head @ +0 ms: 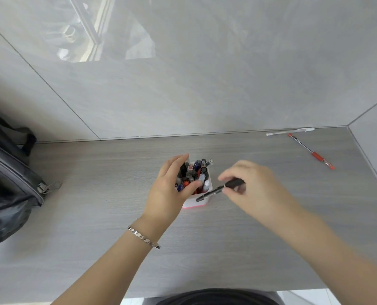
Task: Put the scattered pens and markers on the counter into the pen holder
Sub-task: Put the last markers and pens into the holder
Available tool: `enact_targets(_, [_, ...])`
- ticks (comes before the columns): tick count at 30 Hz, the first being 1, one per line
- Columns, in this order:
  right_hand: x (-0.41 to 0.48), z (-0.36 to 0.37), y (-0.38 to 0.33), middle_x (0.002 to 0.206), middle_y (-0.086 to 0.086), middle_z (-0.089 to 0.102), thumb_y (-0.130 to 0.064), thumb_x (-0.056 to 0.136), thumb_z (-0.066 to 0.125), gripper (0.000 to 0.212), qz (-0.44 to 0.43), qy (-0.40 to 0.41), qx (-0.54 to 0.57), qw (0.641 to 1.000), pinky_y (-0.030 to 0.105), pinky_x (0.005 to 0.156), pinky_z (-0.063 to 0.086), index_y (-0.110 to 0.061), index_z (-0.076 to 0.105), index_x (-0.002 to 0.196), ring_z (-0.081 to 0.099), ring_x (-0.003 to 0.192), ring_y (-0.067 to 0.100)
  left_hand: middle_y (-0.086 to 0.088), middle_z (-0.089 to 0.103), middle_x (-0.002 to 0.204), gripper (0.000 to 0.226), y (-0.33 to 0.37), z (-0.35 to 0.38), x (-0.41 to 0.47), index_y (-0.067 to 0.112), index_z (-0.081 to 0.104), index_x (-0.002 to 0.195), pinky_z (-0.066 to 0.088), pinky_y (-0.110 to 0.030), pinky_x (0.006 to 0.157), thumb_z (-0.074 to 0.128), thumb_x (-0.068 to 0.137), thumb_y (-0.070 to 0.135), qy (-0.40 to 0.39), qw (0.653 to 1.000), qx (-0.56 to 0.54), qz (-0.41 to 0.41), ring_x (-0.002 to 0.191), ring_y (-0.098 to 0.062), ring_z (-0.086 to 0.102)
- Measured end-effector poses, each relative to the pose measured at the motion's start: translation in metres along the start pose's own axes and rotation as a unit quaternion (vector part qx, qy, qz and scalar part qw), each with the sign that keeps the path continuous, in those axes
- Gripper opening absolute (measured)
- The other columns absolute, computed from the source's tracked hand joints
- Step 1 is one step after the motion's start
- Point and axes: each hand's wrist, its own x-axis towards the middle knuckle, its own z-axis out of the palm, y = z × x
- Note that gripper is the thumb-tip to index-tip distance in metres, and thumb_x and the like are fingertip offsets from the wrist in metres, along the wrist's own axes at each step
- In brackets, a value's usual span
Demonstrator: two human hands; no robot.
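Pen holder (201, 200): white, pink base, upright at mid tabletop (95, 183), crowded with pens and markers.
Left hand (172, 190): wrapped round holder's left side, fingers (194, 185) curled over the pens inside; silver bracelet (144, 237) on wrist.
Right hand (251, 188): fingers pinched on black marker (219, 191), tilted, tip low before holder's front wall.
White pen (290, 131): flat along far wall, right.
Red pen (311, 151): just beside it, on tabletop.
Black bag (7, 183): left edge, zip pull showing.

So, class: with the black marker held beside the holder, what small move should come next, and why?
Probably tilt the black marker upright and lower it into the pen holder. The right hand holds it nearly level beside the rim, while the left hand grips the crowded holder.
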Motion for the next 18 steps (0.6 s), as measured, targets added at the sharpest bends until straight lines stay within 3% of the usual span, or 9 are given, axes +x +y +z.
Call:
enact_targets(3, [0.006, 0.014, -0.009, 0.086, 0.000, 0.063, -0.005, 0.074, 0.072, 0.020, -0.032, 0.062, 0.026, 0.997, 0.024, 0.075, 0.045, -0.013, 0.066, 0.092, 0.055, 0.066, 0.010, 0.017, 0.039, 0.126, 0.058, -0.002, -0.003, -0.001, 0.026, 0.043, 0.131, 0.026, 0.011, 0.082, 0.067, 0.078, 0.028, -0.016, 1.000, -0.002, 0.006, 0.107, 0.008, 0.039])
enact_targets(6, [0.006, 0.021, -0.011, 0.092, 0.002, 0.067, -0.006, 0.076, 0.069, 0.031, -0.068, 0.139, 0.049, 0.987, 0.021, 0.077, 0.043, -0.019, 0.058, 0.102, 0.056, 0.078, 0.013, 0.015, 0.038, 0.130, 0.056, -0.004, -0.006, -0.002, 0.029, 0.039, 0.133, 0.023, 0.010, 0.086, 0.063, 0.082, 0.026, -0.041, 0.999, -0.012, 0.014, 0.112, 0.010, 0.036])
enact_targets(10, [0.012, 0.028, -0.002, 0.089, 0.004, 0.067, -0.010, 0.078, 0.070, 0.050, -0.040, 0.177, 0.089, 0.979, 0.022, 0.074, 0.041, -0.035, 0.039, 0.107, 0.055, 0.075, 0.012, 0.012, 0.037, 0.138, 0.061, -0.010, -0.010, 0.000, 0.044, 0.033, 0.127, 0.025, 0.002, 0.099, 0.067, 0.079, 0.025, -0.075, 0.996, -0.046, 0.008, 0.124, 0.010, 0.033])
enact_targets(14, [0.016, 0.062, 0.018, 0.083, 0.005, 0.069, -0.019, 0.077, 0.068, 0.032, -0.156, 0.223, -0.027, 0.962, 0.022, 0.076, 0.042, -0.020, 0.053, 0.105, 0.050, 0.078, 0.008, 0.013, 0.031, 0.139, 0.088, -0.013, -0.012, 0.001, 0.042, 0.026, 0.131, 0.023, 0.008, 0.092, 0.080, 0.065, 0.020, -0.100, 0.995, -0.009, 0.012, 0.118, 0.025, 0.026])
enact_targets(16, [0.011, 0.082, 0.037, 0.101, 0.004, 0.067, -0.022, 0.086, 0.061, 0.020, -0.211, 0.241, -0.078, 0.944, 0.028, 0.079, 0.047, -0.015, 0.061, 0.105, 0.051, 0.088, 0.015, 0.006, 0.031, 0.142, 0.096, -0.012, -0.009, 0.001, 0.047, 0.020, 0.127, 0.024, 0.001, 0.097, 0.083, 0.061, 0.018, -0.095, 0.995, 0.014, 0.008, 0.124, 0.012, 0.030])
enact_targets(18, [0.001, 0.097, 0.047, 0.121, 0.004, 0.051, -0.028, 0.094, 0.049, 0.023, -0.193, 0.257, -0.095, 0.942, 0.033, 0.091, 0.043, -0.019, 0.059, 0.112, 0.048, 0.102, 0.022, 0.003, 0.036, 0.140, 0.096, -0.010, -0.005, 0.002, 0.052, 0.020, 0.121, 0.028, -0.017, 0.103, 0.085, 0.057, 0.023, -0.083, 0.996, 0.022, 0.000, 0.130, -0.009, 0.032])
